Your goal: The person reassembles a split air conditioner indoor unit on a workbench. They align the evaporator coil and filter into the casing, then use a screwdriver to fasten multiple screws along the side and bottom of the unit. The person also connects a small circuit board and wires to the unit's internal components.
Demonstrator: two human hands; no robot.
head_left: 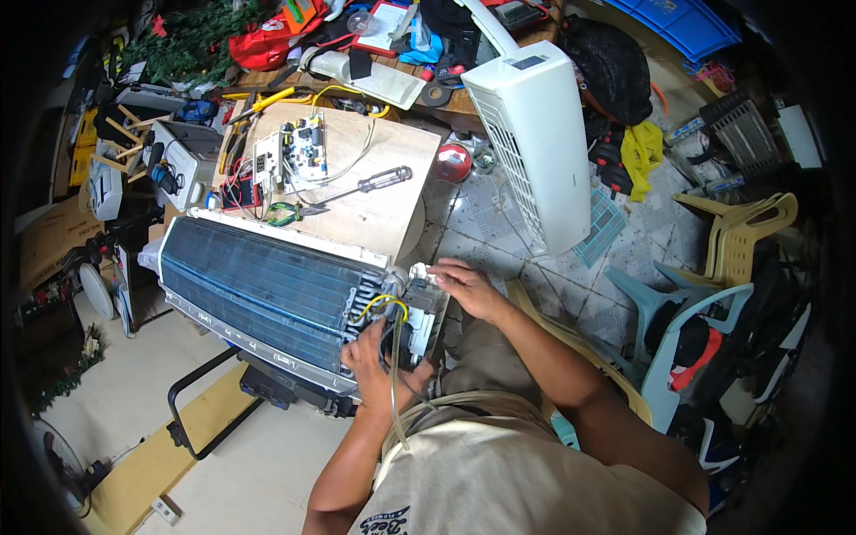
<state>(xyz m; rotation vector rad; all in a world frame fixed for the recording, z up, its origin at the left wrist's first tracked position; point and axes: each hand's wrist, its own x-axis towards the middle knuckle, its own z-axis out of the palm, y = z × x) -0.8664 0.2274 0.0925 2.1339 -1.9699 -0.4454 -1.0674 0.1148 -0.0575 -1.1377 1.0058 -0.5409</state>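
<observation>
An air conditioner indoor unit with its cover off lies in front of me, its dark finned coil (267,283) facing up. Copper tube bends and a yellow-green wire (392,300) show at its right end, beside a white plastic end part (423,314). My left hand (374,367) is at the near corner of that end, fingers apart, with nothing visibly held. A clear hose (397,383) runs down past it, partly hiding the hand. My right hand (468,290) reaches to the far corner of the white part, its fingers stretched out and touching or nearly touching it.
Beyond the unit, a wooden board (392,214) carries a circuit board (304,144), a screwdriver (385,179) and green-handled pliers (285,212). The white air conditioner cover (535,143) stands at its right. Stacked chairs (731,236) are farther right; a black metal frame (178,419) sits lower left.
</observation>
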